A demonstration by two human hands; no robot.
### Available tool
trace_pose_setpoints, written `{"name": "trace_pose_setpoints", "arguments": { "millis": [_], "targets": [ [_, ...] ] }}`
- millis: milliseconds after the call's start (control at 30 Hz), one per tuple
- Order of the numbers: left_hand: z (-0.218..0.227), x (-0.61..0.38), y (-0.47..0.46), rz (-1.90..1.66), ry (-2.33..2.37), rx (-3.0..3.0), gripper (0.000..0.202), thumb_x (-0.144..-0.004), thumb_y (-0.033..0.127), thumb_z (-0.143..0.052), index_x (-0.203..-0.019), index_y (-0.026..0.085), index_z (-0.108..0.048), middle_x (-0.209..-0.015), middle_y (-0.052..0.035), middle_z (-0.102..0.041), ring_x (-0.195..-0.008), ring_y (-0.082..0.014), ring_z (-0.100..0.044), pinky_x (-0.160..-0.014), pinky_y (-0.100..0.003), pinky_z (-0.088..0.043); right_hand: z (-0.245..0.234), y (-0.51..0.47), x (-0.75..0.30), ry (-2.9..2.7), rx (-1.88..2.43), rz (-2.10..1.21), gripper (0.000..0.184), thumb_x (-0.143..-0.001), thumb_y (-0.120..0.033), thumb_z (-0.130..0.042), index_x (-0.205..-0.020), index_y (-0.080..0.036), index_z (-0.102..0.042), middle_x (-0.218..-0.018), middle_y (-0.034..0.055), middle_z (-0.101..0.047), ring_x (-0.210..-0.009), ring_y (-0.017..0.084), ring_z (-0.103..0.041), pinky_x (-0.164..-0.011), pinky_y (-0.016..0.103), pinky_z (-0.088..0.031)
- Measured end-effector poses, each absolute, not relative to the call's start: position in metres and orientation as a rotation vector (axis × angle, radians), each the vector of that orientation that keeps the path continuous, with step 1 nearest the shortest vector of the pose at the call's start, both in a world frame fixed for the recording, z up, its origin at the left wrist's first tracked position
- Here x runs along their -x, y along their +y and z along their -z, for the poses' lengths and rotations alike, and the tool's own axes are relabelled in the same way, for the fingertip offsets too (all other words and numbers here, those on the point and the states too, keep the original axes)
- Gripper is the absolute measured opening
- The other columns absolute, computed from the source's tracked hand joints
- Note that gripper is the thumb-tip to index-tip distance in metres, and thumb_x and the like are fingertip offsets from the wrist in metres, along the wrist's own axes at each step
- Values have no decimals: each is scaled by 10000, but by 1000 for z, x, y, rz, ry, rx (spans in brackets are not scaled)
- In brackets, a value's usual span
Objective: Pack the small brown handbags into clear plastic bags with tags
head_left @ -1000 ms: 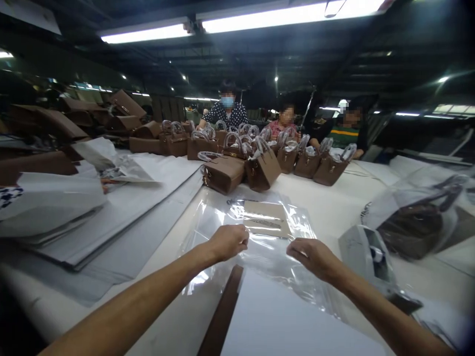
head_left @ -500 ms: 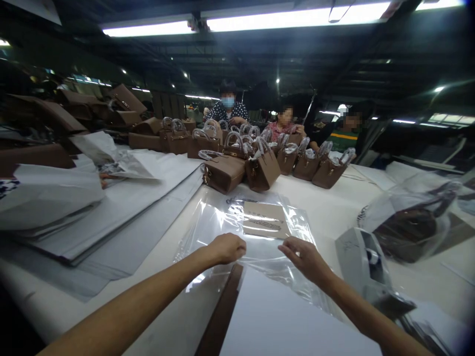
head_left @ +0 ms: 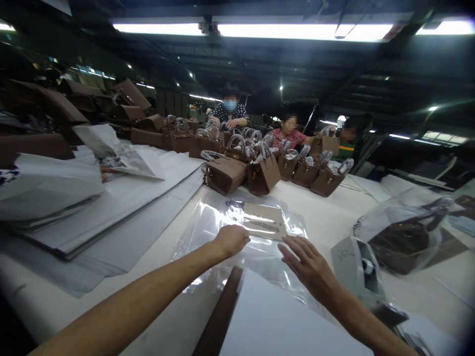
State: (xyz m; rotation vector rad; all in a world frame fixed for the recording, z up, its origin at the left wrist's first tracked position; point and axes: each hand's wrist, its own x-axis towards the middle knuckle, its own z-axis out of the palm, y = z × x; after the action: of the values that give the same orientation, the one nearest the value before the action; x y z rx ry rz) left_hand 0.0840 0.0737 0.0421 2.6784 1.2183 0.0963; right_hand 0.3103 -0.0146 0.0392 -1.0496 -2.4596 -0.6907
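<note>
A clear plastic bag (head_left: pixel 208 222) lies flat on the table in front of me, shining under the lamps. A printed brown panel (head_left: pixel 265 220) shows at its upper part. My left hand (head_left: pixel 233 241) is closed at the bag's near part, its fingertips curled down on the plastic. To the right, my right hand (head_left: pixel 306 259) is open over the plastic, fingers stretched toward the panel's lower corner; whether they touch is unclear. Below both hands lies a large white sheet (head_left: pixel 282 316), with a brown strip (head_left: pixel 220 316) along its left side.
Brown handbags (head_left: pixel 226 175) with plastic-wrapped handles crowd the table's far side. Stacked white paper sheets (head_left: pixel 122 212) cover the left. A grey tape dispenser (head_left: pixel 352 267) stands at right, near a plastic-covered brown bag (head_left: pixel 404 242). Co-workers, one a masked person (head_left: pixel 228 111), are behind the handbags.
My right hand has gone from curled fingers to outstretched ones. My left hand stays closed and has shifted slightly up. A co-worker at the back now has a brown bag raised at right.
</note>
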Motion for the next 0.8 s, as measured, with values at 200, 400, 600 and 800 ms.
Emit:
{"name": "trace_pose_setpoints", "arguments": {
  "millis": [200, 400, 600, 800],
  "targets": [
    [-46, -98, 68, -399, 1203, -2796, 214, -887, 306, -463, -879, 128, -581, -856, -27, -611, -747, -133, -590, -686, -319, -499, -21, -12, -290, -2809, 868, 780, 385, -861, -92, -381, -1242, -75, -434, -1230, 144, -512, -1077, 216, -523, -792, 306, -516],
    [-48, -103, 67, -695, 1314, -2820, 205, -883, 206, -396, -828, 143, -583, -769, -54, -632, -634, -169, -606, -545, -272, -451, 6, -2, -281, -2729, 1084, 938, 304, -842, -100, -416, -1124, -101, -529, -1130, 168, -574, -818, 215, -599, -714, 391, -501],
    [-49, -112, 66, -959, 1302, -2749, 234, -874, 258, -417, -725, 166, -572, -686, -33, -632, -572, -155, -590, -500, -231, -405, 8, 2, -277, -2753, 1058, 763, 460, -828, -58, -371, -1289, -70, -378, -1309, 190, -418, -1202, 288, -389, -882, 402, -437],
    [-76, -114, 57, -1254, 1110, -2676, 324, -928, 299, -310, -773, 167, -563, -709, -15, -616, -637, -113, -575, -594, -202, -427, 19, 23, -273, -2779, 1457, 178, 581, -829, -407, -472, -1361, -281, -274, -1419, 143, -257, -1279, 363, -239, -870, 594, -364]
  ]
}}
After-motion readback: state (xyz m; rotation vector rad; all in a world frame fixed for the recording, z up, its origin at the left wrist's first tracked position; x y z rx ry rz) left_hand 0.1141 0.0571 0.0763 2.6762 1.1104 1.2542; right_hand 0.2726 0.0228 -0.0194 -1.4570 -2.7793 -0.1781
